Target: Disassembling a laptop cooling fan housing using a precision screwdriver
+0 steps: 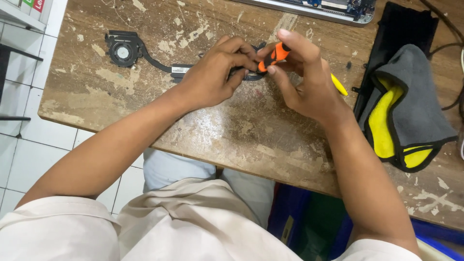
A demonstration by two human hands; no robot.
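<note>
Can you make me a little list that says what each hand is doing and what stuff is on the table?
left hand: fingers pinch a dark part at the end of the fan's pipe
right hand: holds an orange and black screwdriver
cooling fan: black, lying flat, left of the hands
cloth: grey and yellow, folded, right side
table: worn brown wood with pale patches
laptop edge: top of the table

Plenty of bare worktop (232,130) in front of both hands, from the near edge up to them. To the left, the black fan with its heat pipe (123,50) blocks that corner. On the right the grey and yellow cloth (411,104) on a black pouch (403,29) eats the space, and a laptop edge (314,8) closes off the far side
</note>
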